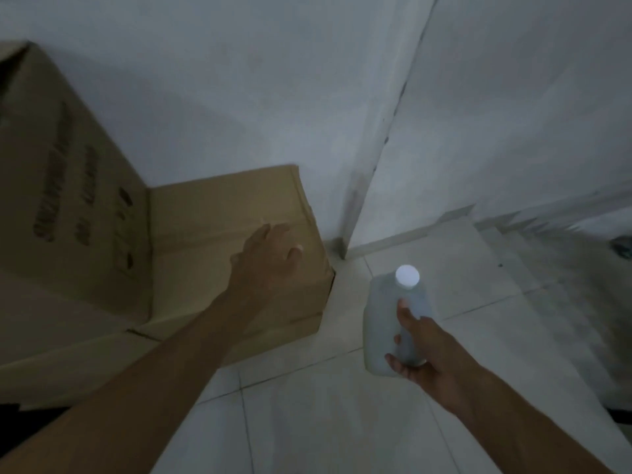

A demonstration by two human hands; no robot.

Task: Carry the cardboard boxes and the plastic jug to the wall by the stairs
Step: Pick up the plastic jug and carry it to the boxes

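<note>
A white plastic jug (383, 323) with a white cap is held by its handle in my right hand (420, 350), low over the floor tiles near the wall corner. A low cardboard box (212, 213) lies on the floor against the wall. My left hand (266, 265) hovers over its top right part with fingers spread; whether it touches the box I cannot tell. A taller cardboard box (68, 186) with dark printed lettering stands to the left, touching the low box.
A white wall (239, 97) runs behind the boxes and meets another wall at a corner (345, 248). Pale floor tiles (325, 422) stretch in front. Steps (547, 241) lie at the right.
</note>
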